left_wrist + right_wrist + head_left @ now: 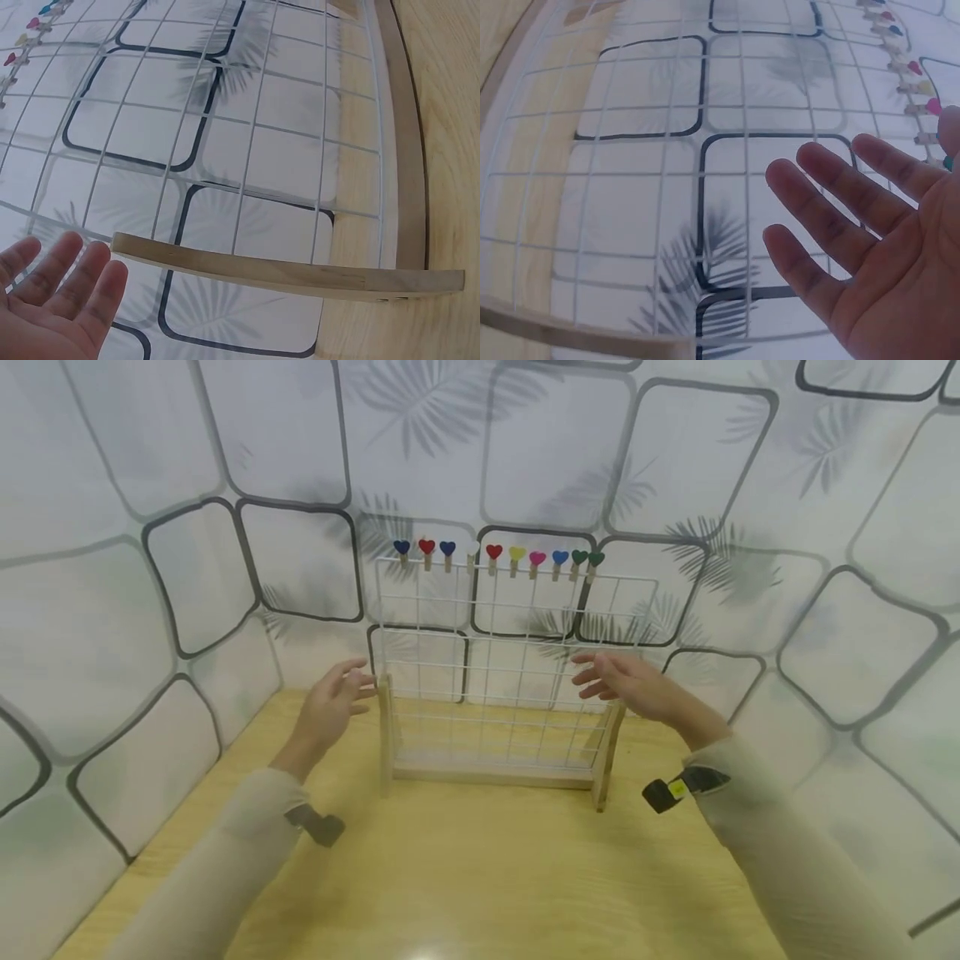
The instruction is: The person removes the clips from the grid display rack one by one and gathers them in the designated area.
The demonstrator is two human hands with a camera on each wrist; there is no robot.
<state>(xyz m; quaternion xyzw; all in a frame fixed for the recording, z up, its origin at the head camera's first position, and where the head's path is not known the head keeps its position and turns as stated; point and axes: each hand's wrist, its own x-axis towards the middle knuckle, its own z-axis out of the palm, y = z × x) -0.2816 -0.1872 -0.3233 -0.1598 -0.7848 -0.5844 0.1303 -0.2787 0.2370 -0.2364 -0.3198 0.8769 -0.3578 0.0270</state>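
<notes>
A white wire grid (pixel 480 668) stands upright in a wooden base (pixel 495 774) on the table. Along its top wire sit several small wooden clothespins with coloured hearts, among them a red heart clothespin (pixel 493 553) and a yellow heart clothespin (pixel 517 555). My left hand (pixel 333 702) hovers by the left wooden post (pixel 285 274), fingers relaxed and holding nothing. On the other side, my right hand (pixel 618 683) is held in front of the grid's right part, its palm bare and fingers loosely spread in the right wrist view.
The light wood tabletop (pixel 450 868) stretches out in front of the base. Behind the grid and at both sides rises a pale wall covering (pixel 555 452) with dark rounded outlines and leaf prints. A black wrist camera (pixel 660 795) is strapped over the right sleeve.
</notes>
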